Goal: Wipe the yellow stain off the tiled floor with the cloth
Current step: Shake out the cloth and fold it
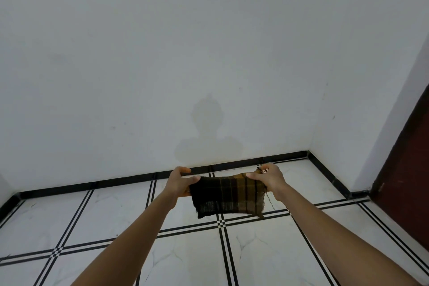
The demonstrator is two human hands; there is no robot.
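Over the glossy, marble-veined tiled floor [267,251], left hand [180,181] and right hand [270,177] each pinch a top corner of the frayed, dark plaid cloth [228,195], stretched in the air; fold it into a pad and press flat on the yellow stain [185,193], apparently the sliver at its left edge, near the black skirting [130,180].

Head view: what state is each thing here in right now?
Cloth: held up, spread between both hands, lower edge hanging.
Left hand: grips the cloth's left end.
Right hand: fingers grip the cloth's right top corner.
Stain: perhaps the orange sliver by the cloth's left edge; the rest is hidden.
Door: partly in view; open or shut unclear.
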